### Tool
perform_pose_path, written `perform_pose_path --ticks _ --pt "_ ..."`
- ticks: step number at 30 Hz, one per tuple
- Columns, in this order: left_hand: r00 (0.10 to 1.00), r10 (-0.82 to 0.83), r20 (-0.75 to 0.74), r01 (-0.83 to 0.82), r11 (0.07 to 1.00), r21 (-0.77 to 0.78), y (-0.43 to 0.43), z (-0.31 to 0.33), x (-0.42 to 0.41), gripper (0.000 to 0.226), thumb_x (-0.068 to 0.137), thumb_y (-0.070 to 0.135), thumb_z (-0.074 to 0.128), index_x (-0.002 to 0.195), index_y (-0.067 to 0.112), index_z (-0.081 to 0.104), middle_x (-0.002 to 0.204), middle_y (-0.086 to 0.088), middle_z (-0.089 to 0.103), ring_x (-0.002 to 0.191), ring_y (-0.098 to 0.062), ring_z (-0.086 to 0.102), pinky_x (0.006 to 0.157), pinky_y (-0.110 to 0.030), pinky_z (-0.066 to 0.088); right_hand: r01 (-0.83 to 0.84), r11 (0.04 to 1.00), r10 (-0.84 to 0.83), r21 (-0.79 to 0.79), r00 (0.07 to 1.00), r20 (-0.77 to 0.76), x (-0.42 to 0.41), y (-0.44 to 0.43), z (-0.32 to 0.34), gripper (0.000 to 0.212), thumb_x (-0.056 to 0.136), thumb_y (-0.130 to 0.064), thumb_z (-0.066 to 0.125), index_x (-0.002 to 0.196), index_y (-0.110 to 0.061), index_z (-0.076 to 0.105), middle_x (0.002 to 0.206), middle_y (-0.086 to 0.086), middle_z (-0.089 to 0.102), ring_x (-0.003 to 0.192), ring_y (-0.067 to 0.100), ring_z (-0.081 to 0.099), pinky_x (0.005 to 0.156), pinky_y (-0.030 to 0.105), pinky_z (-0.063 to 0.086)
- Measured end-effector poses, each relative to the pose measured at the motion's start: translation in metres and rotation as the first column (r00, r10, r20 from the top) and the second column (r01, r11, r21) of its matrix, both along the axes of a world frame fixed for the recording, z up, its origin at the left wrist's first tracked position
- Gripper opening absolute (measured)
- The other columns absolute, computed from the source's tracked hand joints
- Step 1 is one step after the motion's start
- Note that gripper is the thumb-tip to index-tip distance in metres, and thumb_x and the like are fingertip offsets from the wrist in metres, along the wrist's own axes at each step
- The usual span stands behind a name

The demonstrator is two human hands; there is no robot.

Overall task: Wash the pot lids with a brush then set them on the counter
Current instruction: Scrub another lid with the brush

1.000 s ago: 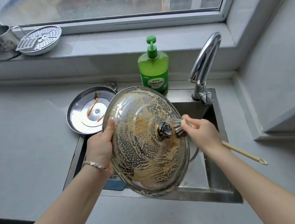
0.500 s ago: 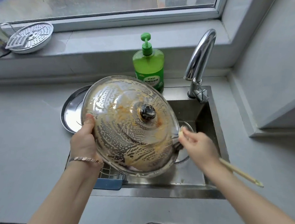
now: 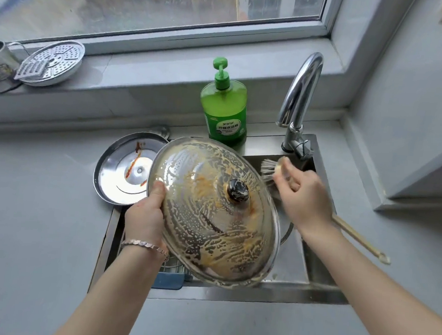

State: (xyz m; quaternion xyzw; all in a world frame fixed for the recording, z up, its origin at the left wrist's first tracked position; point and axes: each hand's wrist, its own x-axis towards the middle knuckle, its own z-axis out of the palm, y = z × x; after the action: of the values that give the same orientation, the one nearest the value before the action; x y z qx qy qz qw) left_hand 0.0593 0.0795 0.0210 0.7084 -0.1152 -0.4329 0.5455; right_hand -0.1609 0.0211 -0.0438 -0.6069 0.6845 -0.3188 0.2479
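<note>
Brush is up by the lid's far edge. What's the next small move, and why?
Probably sweep the brush in the right hand across the large lid: yellowish suds and residue cover it, and the left hand holds it tilted over the sink.

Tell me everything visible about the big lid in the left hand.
The big lid is a dome, seemingly glass with a metal rim, smeared with yellowish suds. A dark knob sits at its centre. It is tilted over the sink, top side facing the camera. The left hand grips its left rim, thumb on top. The blurred brush is at its upper right edge; contact unclear.
</note>
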Motion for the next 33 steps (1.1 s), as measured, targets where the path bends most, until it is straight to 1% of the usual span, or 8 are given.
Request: perform_pose_path --ticks 4,7,11,16,23,27,29,33 --pt "0.994 -0.046 0.102 0.045 0.999 0.006 0.002 -0.007 -0.011 0.036 0.089 0.033 0.060 0.067 0.005 0.056 0.063 -0.005 0.059 0.064 -0.021 0.056 0.065 -0.031 0.049 -0.270 0.922 0.219 -0.278 0.955 -0.201 0.026 0.034 0.016 0.038 0.080 -0.048 0.058 0.114 -0.033 0.066 0.071 -0.002 0.050 0.047 0.013 0.043 0.042 0.024 0.037" --pt "0.981 -0.071 0.182 0.075 0.997 -0.016 0.006 -0.009 -0.020 0.039 0.088 0.028 0.061 0.057 0.007 0.053 0.042 0.005 0.055 0.049 -0.014 0.052 0.051 -0.023 0.046 -0.292 0.939 0.226 -0.181 0.923 -0.312 0.036 0.029 0.017 0.033 0.082 -0.047 0.058 0.112 -0.036 0.066 0.074 -0.003 0.050 0.052 0.014 0.045 0.047 0.025 0.037" --pt "0.973 -0.041 0.227 0.058 0.996 -0.067 0.011 -0.009 -0.018 0.037 0.086 0.025 0.064 0.054 0.008 0.057 0.040 0.010 0.057 0.049 -0.014 0.055 0.055 -0.026 0.049 -0.218 0.940 0.217 0.261 0.976 0.033 0.024 0.007 0.020 0.033 0.091 -0.049 0.046 0.120 -0.042 0.059 0.101 -0.008 0.067 0.096 0.015 0.059 0.079 0.033 0.048" --pt "0.987 0.037 0.156 -0.030 0.999 -0.044 0.013 -0.014 -0.016 0.037 0.087 0.027 0.063 0.055 0.009 0.054 0.046 0.005 0.058 0.051 -0.014 0.054 0.049 -0.022 0.047 -0.144 0.954 0.076 0.264 0.965 0.249 0.021 0.034 0.004 0.036 0.088 -0.050 0.051 0.122 -0.038 0.059 0.051 -0.012 0.043 0.055 0.006 0.041 0.056 0.026 0.031" --pt "0.954 -0.067 0.294 0.089 0.994 -0.064 0.018 -0.022 -0.031 0.041 0.088 0.026 0.060 0.056 0.001 0.053 0.044 0.001 0.053 0.041 -0.007 0.048 0.049 -0.021 0.045 -0.196 0.961 0.115 -0.194 0.923 -0.366 0.052 0.042 0.000 0.035 0.077 -0.034 0.067 0.111 -0.030 0.067 0.072 0.005 0.053 0.051 0.025 0.055 0.045 0.030 0.044" --pt "0.921 -0.075 0.383 0.117 0.989 -0.087 0.013 -0.021 -0.024 0.041 0.087 0.025 0.063 0.055 0.002 0.049 0.052 -0.006 0.045 0.048 -0.015 0.041 0.053 -0.026 0.035 -0.099 0.936 0.112 0.338 0.993 -0.020 0.038 0.011 -0.004 0.033 0.092 -0.047 0.044 0.119 -0.036 0.060 0.096 -0.001 0.064 0.093 0.022 0.058 0.075 0.032 0.045" --pt "0.938 -0.037 0.345 0.073 0.993 -0.091 0.011 -0.027 -0.019 0.038 0.086 0.027 0.064 0.058 0.003 0.052 0.063 -0.009 0.049 0.060 -0.020 0.044 0.060 -0.034 0.039 -0.111 0.889 -0.028 0.444 0.955 0.295 0.027 0.008 -0.021 0.036 0.088 -0.045 0.051 0.109 -0.022 0.069 0.073 -0.006 0.064 0.076 0.016 0.057 0.073 0.031 0.048" --pt "0.939 -0.087 0.332 0.110 0.993 -0.050 0.002 -0.034 -0.026 0.041 0.088 0.027 0.061 0.057 0.003 0.053 0.057 -0.008 0.051 0.056 -0.019 0.047 0.055 -0.029 0.042 -0.192 0.826 -0.075 0.529 0.894 0.442 0.003 0.033 -0.046 0.026 0.085 -0.033 0.063 0.111 -0.029 0.067 0.065 -0.014 0.061 0.063 0.003 0.049 0.058 0.017 0.038"
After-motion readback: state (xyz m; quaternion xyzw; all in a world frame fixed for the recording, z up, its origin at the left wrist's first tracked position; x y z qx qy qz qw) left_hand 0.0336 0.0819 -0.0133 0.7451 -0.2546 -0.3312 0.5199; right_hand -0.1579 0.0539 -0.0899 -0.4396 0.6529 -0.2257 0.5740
